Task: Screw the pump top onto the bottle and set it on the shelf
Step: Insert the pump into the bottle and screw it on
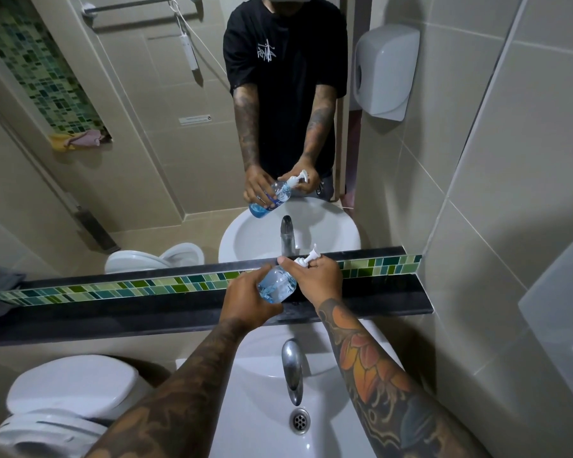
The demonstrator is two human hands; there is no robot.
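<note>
Bathroom tiles and a mirror (pixel 146 127) back a black shelf (pixel 377 305) above a white sink (pixel 262 408). Left hand (pixel 245 302) wraps the tilted bottle (pixel 277 285) of blue liquid, held over the shelf. Right hand (pixel 318 279) pinches the white pump (pixel 306 259) at the bottle's neck.

The clear bottle (pixel 277 287), partly filled with blue liquid, is tilted with its neck up and to the right, held above the front edge of the black shelf (pixel 394 300). The white pump top (pixel 306 259) sits at its neck, nozzle pointing up.
</note>
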